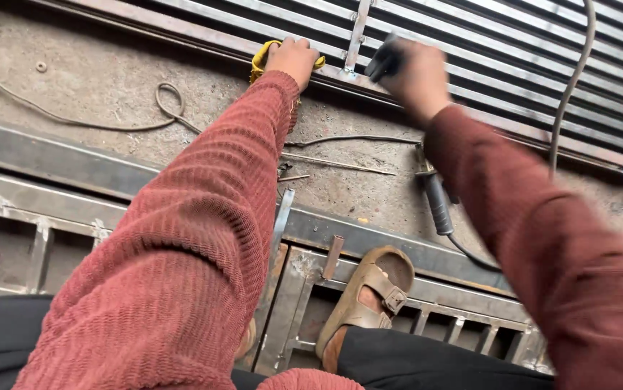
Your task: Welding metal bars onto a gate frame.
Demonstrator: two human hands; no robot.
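Fingers of my left hand (293, 59) clamp a yellow tool (261, 61), right hand (412, 76) grips a blurred dark handle (384, 63) over the slatted steel grille (470, 50); slipping risks pinches.

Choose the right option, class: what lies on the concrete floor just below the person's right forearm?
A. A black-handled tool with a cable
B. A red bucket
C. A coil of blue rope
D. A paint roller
A: a black-handled tool lies on the concrete floor, its cable trailing away under the right sleeve.
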